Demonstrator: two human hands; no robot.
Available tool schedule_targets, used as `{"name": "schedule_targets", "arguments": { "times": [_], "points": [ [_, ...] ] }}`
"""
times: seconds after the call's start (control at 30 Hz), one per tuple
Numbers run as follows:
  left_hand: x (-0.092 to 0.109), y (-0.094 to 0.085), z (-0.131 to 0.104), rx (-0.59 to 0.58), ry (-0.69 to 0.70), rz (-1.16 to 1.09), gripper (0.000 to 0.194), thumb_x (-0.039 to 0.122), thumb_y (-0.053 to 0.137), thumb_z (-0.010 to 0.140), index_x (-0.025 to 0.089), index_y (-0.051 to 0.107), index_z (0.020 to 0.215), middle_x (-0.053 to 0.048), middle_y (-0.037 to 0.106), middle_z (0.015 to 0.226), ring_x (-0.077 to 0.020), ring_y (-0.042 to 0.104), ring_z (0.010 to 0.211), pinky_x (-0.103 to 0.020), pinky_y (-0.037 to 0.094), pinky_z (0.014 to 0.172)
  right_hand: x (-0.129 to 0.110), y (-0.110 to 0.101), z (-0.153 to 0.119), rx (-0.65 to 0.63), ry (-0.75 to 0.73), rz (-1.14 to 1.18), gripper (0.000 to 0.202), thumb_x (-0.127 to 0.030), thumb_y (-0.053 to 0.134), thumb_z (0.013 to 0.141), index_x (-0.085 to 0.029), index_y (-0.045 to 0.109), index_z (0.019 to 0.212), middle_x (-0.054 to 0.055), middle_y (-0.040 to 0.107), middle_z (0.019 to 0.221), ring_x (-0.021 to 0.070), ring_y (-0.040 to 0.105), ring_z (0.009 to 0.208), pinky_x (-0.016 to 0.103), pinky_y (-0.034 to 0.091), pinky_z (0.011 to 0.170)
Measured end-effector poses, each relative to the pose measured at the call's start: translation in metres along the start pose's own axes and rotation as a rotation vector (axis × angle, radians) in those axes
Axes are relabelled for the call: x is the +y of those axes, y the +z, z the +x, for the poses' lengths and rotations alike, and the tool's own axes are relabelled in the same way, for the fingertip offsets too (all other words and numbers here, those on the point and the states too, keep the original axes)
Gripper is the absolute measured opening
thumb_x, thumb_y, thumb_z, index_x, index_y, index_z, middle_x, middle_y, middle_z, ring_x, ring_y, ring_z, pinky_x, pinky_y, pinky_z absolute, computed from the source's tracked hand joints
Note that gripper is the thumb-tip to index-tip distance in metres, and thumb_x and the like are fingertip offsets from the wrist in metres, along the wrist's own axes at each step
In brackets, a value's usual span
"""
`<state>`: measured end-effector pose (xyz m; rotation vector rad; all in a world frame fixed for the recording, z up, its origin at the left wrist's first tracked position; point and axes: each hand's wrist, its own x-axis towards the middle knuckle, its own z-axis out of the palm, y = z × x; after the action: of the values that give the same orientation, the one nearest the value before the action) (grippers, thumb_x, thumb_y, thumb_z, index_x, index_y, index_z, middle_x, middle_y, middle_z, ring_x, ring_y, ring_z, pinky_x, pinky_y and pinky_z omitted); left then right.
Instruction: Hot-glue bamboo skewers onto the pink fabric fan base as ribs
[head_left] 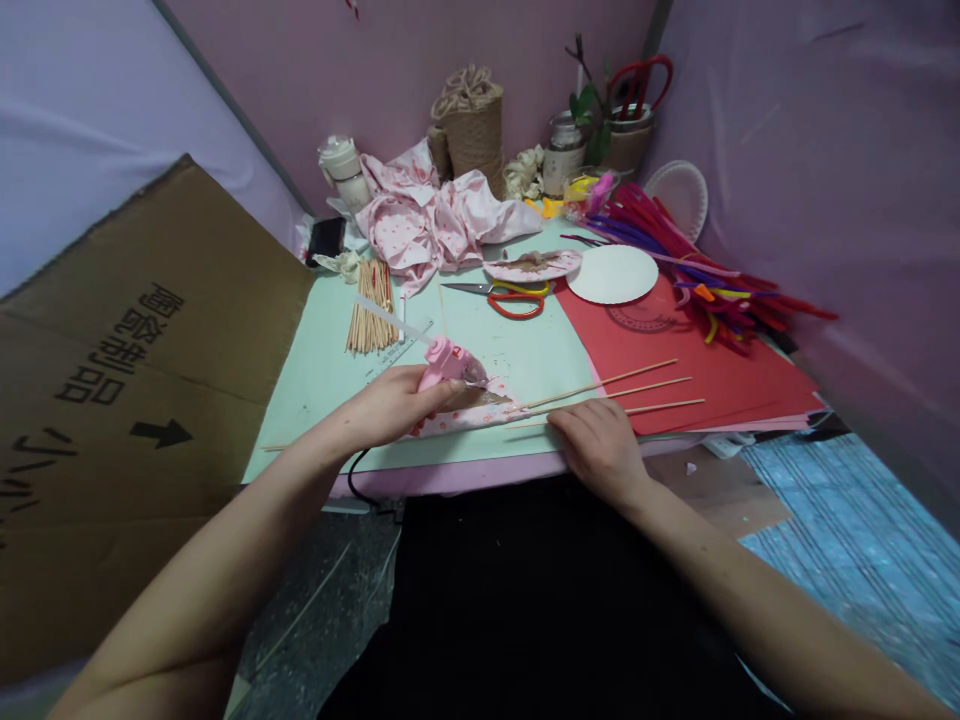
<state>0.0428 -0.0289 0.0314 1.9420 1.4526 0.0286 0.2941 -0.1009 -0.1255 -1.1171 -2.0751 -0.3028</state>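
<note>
The left hand (401, 398) wraps around the handle of a pink glue gun (444, 362), fingers closed on it, with a pale glue stick (386, 316) poking out behind. The gun's nose points to the right and slightly down, an angle that seems to suit work on the flowered cloth piece (469, 420) lying below it near the front of the table. Three thin sticks (643, 374) fan out rightward; the upper two have their near ends at the cloth's right tip, probably so they meet in one spot.

The right hand (602, 448) rests low at the table edge, fingers curled together over the lowest stick, perhaps to steady it. Whether they pinch it or merely press cannot be told, as the hand covers that stretch.

Scissors (517, 300) lie behind the cloth piece, apart from both hands, leaving the front strip for the sticks. A bundle of more sticks (373, 312) sits farther back on the left, near the gun. The red paper (724, 365) lies flat under the sticks' far ends.
</note>
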Motion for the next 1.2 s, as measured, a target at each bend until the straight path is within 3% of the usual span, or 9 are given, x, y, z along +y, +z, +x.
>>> {"name": "schedule_targets", "arguments": {
  "times": [0.43,0.83,1.2],
  "points": [
    [-0.001,-0.006,-0.004,-0.055,-0.044,0.054,0.044,0.058,0.047,0.092,0.020,0.066,0.080,0.003,0.056,0.059,-0.0165,0.051,0.060,-0.028,0.039,0.061,0.001,0.002,-0.002,-0.002,0.010,0.011,0.017,-0.008,0.049,0.092,-0.018,0.060,0.101,0.005,0.067,0.081,0.0185,0.052,0.075,0.034,0.035,0.075],
    [0.002,-0.012,0.003,-0.133,-0.068,0.082,0.043,0.060,0.047,0.090,0.022,0.053,0.070,0.003,0.052,0.062,-0.0156,0.048,0.060,-0.027,0.036,0.058,0.000,0.001,-0.001,0.016,0.015,0.008,0.015,-0.007,0.050,0.093,-0.016,0.060,0.099,0.005,0.066,0.080,0.0185,0.051,0.076,0.034,0.035,0.075],
    [0.019,-0.016,0.006,-0.194,-0.089,0.134,0.047,0.063,0.045,0.088,0.021,0.052,0.067,0.002,0.053,0.060,-0.0156,0.051,0.057,-0.028,0.039,0.056,0.002,0.003,-0.004,0.014,0.026,0.016,0.017,-0.007,0.049,0.092,-0.017,0.061,0.100,0.006,0.067,0.081,0.0186,0.052,0.076,0.034,0.036,0.076]
  ]
}}
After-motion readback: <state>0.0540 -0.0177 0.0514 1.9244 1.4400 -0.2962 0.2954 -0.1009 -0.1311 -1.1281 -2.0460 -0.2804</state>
